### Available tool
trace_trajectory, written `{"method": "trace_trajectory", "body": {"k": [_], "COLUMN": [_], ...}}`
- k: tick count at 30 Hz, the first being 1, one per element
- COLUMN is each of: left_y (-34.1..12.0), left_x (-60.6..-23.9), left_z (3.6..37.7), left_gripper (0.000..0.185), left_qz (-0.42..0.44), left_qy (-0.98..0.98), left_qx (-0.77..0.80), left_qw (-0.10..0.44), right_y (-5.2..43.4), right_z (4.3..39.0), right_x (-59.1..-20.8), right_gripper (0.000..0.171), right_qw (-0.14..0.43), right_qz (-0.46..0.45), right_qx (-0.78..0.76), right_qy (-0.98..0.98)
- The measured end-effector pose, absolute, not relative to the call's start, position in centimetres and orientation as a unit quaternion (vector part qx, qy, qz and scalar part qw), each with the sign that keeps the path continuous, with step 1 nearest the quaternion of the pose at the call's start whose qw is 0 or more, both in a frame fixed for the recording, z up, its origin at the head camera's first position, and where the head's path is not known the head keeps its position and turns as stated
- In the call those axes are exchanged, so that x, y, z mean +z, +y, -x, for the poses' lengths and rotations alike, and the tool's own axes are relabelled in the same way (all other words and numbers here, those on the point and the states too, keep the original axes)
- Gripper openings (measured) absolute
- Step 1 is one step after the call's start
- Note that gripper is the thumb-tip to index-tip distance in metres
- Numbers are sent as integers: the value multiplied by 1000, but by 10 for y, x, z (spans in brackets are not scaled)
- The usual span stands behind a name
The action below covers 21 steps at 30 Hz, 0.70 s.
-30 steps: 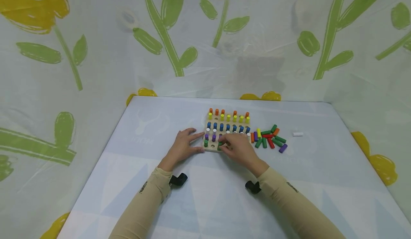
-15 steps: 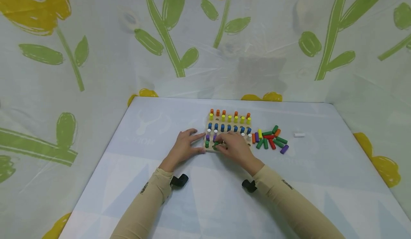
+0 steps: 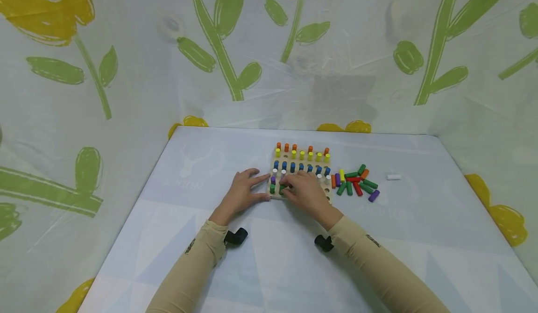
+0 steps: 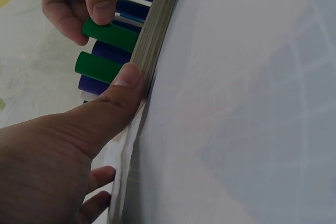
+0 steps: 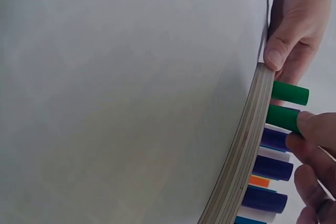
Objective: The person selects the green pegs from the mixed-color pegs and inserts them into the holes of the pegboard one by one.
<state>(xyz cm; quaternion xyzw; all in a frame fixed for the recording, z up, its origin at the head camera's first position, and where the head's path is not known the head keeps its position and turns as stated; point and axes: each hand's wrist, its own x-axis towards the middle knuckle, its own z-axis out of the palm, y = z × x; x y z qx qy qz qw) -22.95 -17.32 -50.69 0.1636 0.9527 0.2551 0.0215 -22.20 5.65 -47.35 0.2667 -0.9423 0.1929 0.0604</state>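
Note:
A wooden pegboard (image 5: 239, 156) lies on the table, with rows of upright orange, yellow, blue, white, purple and green pegs. My left hand (image 3: 238, 194) rests at its left front corner, fingers spread and extended, thumb against the front edge. With thumb and fingertips, my right hand (image 3: 308, 194) pinches the top of a green peg (image 4: 113, 36) standing in the front row. Beside it, nearer the left thumb, another green peg (image 4: 97, 67) stands in the corner position. The right hand hides part of the purple and white rows in the head view.
Loose green, red, orange, yellow and purple pegs (image 3: 357, 187) lie in a pile right of the board. Farther right lies a single white peg (image 3: 393, 177). A curtain with a flower print (image 3: 269, 93) hangs behind the table (image 3: 269, 266).
My right hand has shifted slightly left with the green peg, from the third position of the front row to the second, and now has it upright there. My left hand stays at the corner.

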Motion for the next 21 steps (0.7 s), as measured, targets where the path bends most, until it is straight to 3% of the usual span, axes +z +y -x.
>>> {"method": "trace_trajectory", "body": {"k": [21], "left_y": [-172], "left_x": [-507], "left_z": [229], "left_gripper": [72], "left_qz": [-151], "left_qy": [956], "left_qx": [251], "left_qw": [28], "right_y": [61], "right_z": [218], "right_x": [-473], "right_gripper": [21], "right_qw": [57], "right_qz": [-275], "right_qx": [192], "right_qy": [-941]}}
